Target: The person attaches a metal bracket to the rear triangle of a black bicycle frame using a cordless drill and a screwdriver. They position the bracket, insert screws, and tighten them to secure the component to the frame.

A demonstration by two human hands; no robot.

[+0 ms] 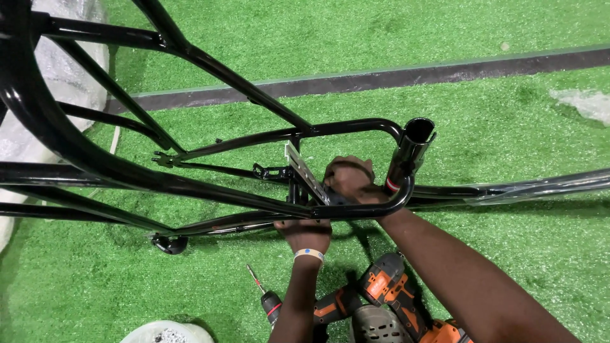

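A black tubular metal frame lies across green artificial turf. A silver metal bracket sits where several tubes meet near the middle. My right hand is closed around the frame right beside that bracket, next to an upright open black tube. My left hand reaches up from below and grips the lower tube under the bracket; a pale wristband circles its wrist. What the fingers of either hand pinch is hidden by the tubes.
An orange and black cordless drill with a bit lies on the turf under my arms. A dark strip crosses the turf behind. White plastic wrap lies at left, a white container at bottom.
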